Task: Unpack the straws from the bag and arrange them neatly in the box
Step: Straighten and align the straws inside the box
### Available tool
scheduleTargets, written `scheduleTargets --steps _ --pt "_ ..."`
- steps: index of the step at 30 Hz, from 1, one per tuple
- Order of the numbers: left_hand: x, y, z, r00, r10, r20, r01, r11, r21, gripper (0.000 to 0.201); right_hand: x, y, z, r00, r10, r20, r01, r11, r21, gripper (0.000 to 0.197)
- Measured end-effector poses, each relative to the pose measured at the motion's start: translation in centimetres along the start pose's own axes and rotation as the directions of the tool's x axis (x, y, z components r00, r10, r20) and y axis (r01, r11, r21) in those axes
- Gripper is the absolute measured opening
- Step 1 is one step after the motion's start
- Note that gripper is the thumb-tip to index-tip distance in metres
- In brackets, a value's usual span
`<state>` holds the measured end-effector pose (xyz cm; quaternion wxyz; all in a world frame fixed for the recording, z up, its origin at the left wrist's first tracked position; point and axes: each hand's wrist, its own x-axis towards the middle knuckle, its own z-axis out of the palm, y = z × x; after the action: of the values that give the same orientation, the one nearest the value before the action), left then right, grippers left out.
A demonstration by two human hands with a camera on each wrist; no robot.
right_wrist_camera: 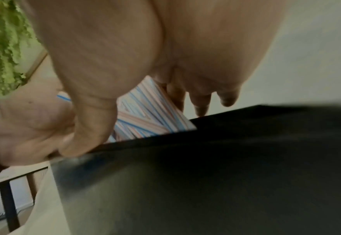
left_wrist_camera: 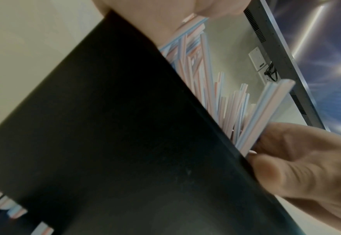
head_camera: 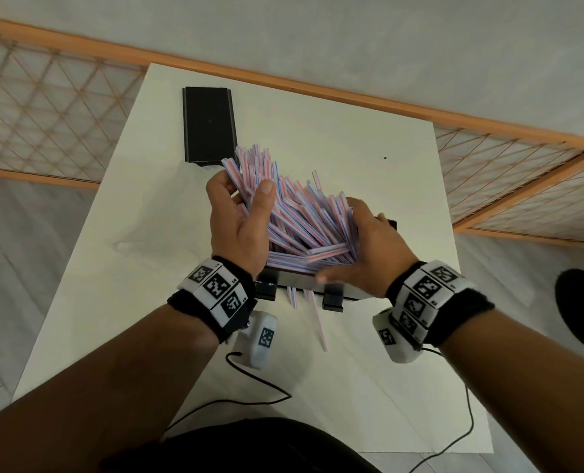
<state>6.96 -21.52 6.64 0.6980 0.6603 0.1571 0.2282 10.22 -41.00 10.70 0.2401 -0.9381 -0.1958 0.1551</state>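
Note:
A thick bundle of pink, blue and white striped straws (head_camera: 304, 220) stands slanted in a black box (head_camera: 301, 281) near the table's middle. My left hand (head_camera: 243, 213) grips the bundle's left side, thumb over the top. My right hand (head_camera: 369, 247) cups the right side, fingers curled round the straws (right_wrist_camera: 149, 114) and thumb along the box's near rim. The straw tops fan out unevenly toward the far left. A few straw ends poke out at the box's near wall. The left wrist view shows the box's dark wall (left_wrist_camera: 125, 143) with straws (left_wrist_camera: 201, 71) rising behind it.
The black lid (head_camera: 208, 124) lies flat at the table's far left. One loose straw (head_camera: 320, 327) lies on the white table (head_camera: 369, 148) just in front of the box. Thin black cables (head_camera: 249, 380) run across the near edge. Wooden lattice screens (head_camera: 45, 107) stand beyond the table.

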Motion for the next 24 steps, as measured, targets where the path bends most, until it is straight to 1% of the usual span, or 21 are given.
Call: scheduleTargets --steps 2,5,9,12,14,16,18,20,22,24 --pt "0.0 -0.1 0.0 1.0 -0.013 -0.003 0.013 1.0 0.001 0.055 0.6 -0.6 0.2 0.997 0.052 -0.058 -0.047 0.996 0.08 0.101" --pt "0.0 0.0 0.0 1.0 -0.026 -0.005 0.026 1.0 0.0 0.046 0.9 -1.0 0.7 0.992 0.096 -0.079 -0.09 0.993 0.083 0.086" --pt "0.2 0.1 0.0 1.0 -0.03 -0.009 0.03 0.999 -0.015 0.045 1.2 -1.1 1.6 0.974 0.163 -0.16 -0.139 0.979 0.152 0.067" --pt "0.1 0.1 0.0 0.999 -0.042 -0.008 0.042 0.999 -0.026 0.043 1.4 -1.3 1.6 0.972 0.143 -0.185 -0.121 0.985 0.127 0.04" --pt "0.1 0.2 -0.1 0.999 -0.04 -0.004 0.04 0.999 -0.03 0.045 1.4 -1.3 1.5 0.976 0.104 -0.189 -0.091 0.993 0.08 0.028" --pt "0.0 0.3 -0.1 0.999 -0.032 0.001 0.032 0.999 -0.033 0.054 1.3 -1.4 1.4 0.973 0.093 -0.212 -0.081 0.995 0.065 0.025" --pt "-0.2 0.5 -0.1 1.0 -0.022 0.009 0.023 0.999 -0.035 0.058 1.1 -2.1 1.0 0.957 0.083 -0.279 -0.064 0.995 0.075 0.027" --pt "-0.4 0.7 -0.1 1.0 -0.024 0.01 0.025 0.998 -0.053 0.06 0.9 -3.3 0.3 0.943 0.021 -0.333 0.005 0.997 0.076 0.03" --pt "-0.4 0.8 -0.1 0.999 -0.039 0.007 0.04 0.994 -0.098 0.063 0.9 -4.9 -0.1 0.949 -0.054 -0.31 0.069 0.997 0.037 0.032" --pt "-0.5 0.8 0.0 0.999 -0.042 0.01 0.043 0.991 -0.128 0.066 1.4 -6.3 0.6 0.96 -0.092 -0.263 0.09 0.996 -0.019 0.035"
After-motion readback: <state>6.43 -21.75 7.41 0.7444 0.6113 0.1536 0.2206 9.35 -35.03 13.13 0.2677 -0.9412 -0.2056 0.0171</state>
